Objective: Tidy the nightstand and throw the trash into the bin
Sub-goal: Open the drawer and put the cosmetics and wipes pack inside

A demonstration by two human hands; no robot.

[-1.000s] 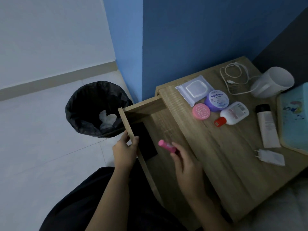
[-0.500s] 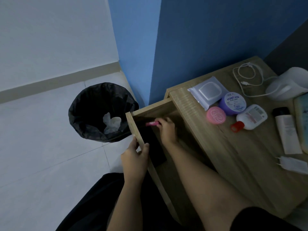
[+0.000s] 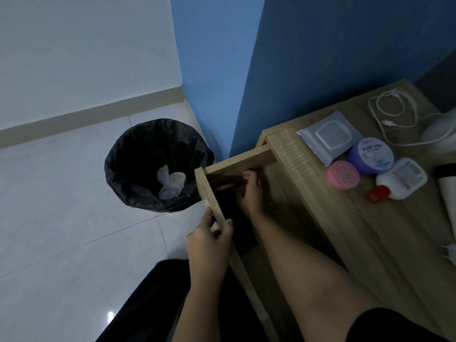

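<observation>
Now the right hand [image 3: 249, 191] had dropped from above the bench into the open drawer [image 3: 212, 196], fingers closed on the pink tube [image 3: 223, 187] at its far corner; the left hand [image 3: 209, 239] gripped the drawer front. Stowing looked nearly done.

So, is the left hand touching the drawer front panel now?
Touching. The head view shows the left hand gripping the top edge of the drawer front, thumb on one side, fingers on the other.
</observation>
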